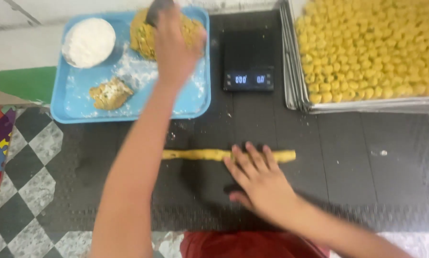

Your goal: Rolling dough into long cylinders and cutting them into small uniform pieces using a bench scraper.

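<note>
Yellow dough rope (200, 154) under flat, unclenched right hand (259, 179), left hand (174, 45) grasping scraper (156, 10) (on tray dough)

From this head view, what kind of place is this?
Probably a small food-prep or home bakery station. A metal tray holds many small yellow dough pieces, a digital scale sits beside a blue tray with a flour bowl, and the right hand rests on a dough rope.

My right hand (259, 179) lies flat on the dough rope (214, 155); my left hand (174, 45) grips a dark tool (158, 9) over the blue tray (128, 112).
</note>
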